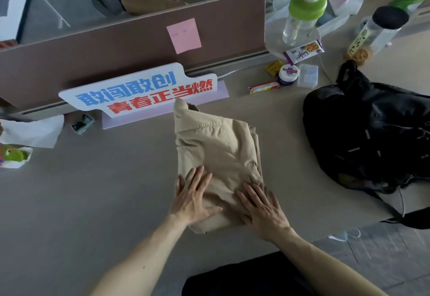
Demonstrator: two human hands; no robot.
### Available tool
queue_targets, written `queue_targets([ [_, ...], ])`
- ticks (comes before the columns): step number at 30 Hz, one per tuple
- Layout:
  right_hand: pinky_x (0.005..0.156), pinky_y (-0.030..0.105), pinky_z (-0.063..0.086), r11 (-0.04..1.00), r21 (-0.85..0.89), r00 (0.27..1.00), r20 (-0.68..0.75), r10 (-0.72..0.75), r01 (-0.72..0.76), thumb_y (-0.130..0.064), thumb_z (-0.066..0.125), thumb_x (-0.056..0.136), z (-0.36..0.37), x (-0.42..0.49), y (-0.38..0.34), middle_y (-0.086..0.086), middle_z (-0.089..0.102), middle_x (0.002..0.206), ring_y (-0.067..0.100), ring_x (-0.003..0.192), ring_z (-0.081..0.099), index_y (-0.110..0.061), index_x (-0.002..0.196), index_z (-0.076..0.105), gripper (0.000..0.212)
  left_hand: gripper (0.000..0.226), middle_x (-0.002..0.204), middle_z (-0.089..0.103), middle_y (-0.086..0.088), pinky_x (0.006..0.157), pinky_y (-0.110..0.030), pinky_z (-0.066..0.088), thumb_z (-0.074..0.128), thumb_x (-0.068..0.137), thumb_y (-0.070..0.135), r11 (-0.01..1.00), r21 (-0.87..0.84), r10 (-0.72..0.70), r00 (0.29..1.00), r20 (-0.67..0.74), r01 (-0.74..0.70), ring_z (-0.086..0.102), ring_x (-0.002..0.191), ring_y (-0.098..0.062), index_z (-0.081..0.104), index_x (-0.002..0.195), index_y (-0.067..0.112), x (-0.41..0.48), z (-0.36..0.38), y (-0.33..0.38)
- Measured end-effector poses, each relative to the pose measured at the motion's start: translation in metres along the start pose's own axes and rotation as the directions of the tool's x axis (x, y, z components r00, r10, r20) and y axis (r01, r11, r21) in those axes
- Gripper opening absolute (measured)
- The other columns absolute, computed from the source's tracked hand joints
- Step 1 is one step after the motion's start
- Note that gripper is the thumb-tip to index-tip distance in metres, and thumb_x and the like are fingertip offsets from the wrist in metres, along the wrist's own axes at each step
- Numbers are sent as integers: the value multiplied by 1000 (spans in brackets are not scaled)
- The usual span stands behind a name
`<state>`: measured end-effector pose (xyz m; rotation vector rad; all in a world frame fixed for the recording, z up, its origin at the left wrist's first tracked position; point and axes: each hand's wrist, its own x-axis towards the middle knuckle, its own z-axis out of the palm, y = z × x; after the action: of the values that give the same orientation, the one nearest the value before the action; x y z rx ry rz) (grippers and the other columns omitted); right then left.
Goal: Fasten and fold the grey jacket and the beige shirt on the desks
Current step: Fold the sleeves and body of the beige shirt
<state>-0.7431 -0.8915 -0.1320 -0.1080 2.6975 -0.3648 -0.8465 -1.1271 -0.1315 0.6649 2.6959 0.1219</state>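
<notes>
Found the beige shirt (216,147) already folded into a thick packet near the middle of the desk (93,191), collar end pointing away toward the white sign (139,91), with the black backpack (372,137) well apart on the right. Saw the left hand (193,198) and the right hand (260,209) both laid flat on the near end of the packet, fingers straight and spread, gripping nothing, close to each other but not touching. Judged the step to be the last pressing of the fold, with the shirt part of the task almost finished.

To do it well, needed even weight from both palms. Then needed a slow slide outward and away toward the collar, to push out the trapped air and the wrinkles without dragging the upper layer off the lower ones. Needed also some care at the right edge of the packet, with its layers stepped and uneven there. Better to square them with the fingertips before letting go.

Could not see any button or the front opening, so could not tell whether fastened or not. Could not find the grey jacket anywhere in view. Could not count the layers under the hands, nor see the whole near hem, partly covered by them. Saw only a cropped torso and arm of another person behind the partition (116,47).
</notes>
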Motion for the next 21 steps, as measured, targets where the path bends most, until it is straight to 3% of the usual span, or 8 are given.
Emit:
queue_targets([
  [5, 101, 55, 44, 998, -7, 998, 23, 54, -54, -61, 45, 78, 0, 4, -4, -3, 34, 157, 18, 142, 31, -34, 147, 37, 74, 124, 166, -6, 2, 121, -55, 5, 35, 59, 98, 1000, -2, -10, 999, 37, 10, -14, 150, -16, 10, 158, 28, -12, 14, -10],
  [9, 105, 64, 33, 998, 6, 996, 50, 69, -69, -55, 47, 79, -6, 6, -13, -7, 25, 160, 19, 147, 24, -36, 149, 30, 75, 116, 164, 19, -5, 113, -61, 25, 41, 63, 94, 1000, -12, 21, 998, 54, -20, 11, 150, -23, 29, 154, 23, -15, 20, -12],
  [10, 106, 64, 29, 996, 36, 996, 32, 84, -85, -51, 52, 79, -13, 9, -18, -7, 27, 156, 20, 146, 26, -35, 145, 35, 70, 113, 163, 21, -5, 113, -62, 25, 39, 66, 94, 1000, -3, 24, 998, 51, -24, 14, 150, -24, 31, 153, 23, -14, 22, -12],
  [12, 101, 57, 35, 993, 66, 978, -182, 104, -94, -40, 61, 76, -28, 16, -24, -4, 50, 136, 24, 126, 50, -31, 118, 60, 43, 108, 163, 22, -5, 114, -61, 14, 33, 69, 94, 1000, -11, 14, 998, 54, -14, 13, 150, -23, 34, 152, 24, -11, 23, -10],
  [14, 98, 45, 38, 990, 82, 917, -374, 138, -115, -36, 58, 78, -41, 25, -23, -3, 60, 117, 25, 106, 60, -26, 99, 66, 25, 106, 162, 24, -5, 113, -61, 8, 27, 72, 94, 999, -8, 33, 999, 6, -33, 13, 150, -22, 41, 149, 23, -11, 21, -12],
  [17, 107, 43, 36, 985, 106, 914, -371, 165, -135, -41, 50, 81, -57, 43, -16, 5, 51, 137, 29, 126, 48, -21, 131, 54, 53, 88, 159, 31, -6, 108, -65, 24, 32, 79, 87, 993, -32, 104, 971, -217, -113, 25, 148, -23, 49, 139, 25, 4, 0, -25],
  [19, 114, 47, 30, 985, 92, 955, -247, 164, -145, -46, 52, 84, -64, 55, -15, 9, 28, 157, 31, 143, 28, -28, 148, 34, 69, 80, 161, 28, -5, 108, -63, 26, 42, 80, 79, 992, -54, 86, 933, -350, -112, 25, 147, -23, 48, 141, 26, 29, -30, -34],
  [21, 118, 47, 23, 983, 66, 980, -89, 177, -171, -53, 49, 86, -62, 66, -13, 5, 3, 165, 28, 150, 10, -36, 155, 13, 79, 84, 166, 11, 0, 113, -61, 20, 46, 81, 75, 996, -54, 50, 943, -328, -71, 16, 151, -23, 32, 151, 32, 61, -62, -43],
])
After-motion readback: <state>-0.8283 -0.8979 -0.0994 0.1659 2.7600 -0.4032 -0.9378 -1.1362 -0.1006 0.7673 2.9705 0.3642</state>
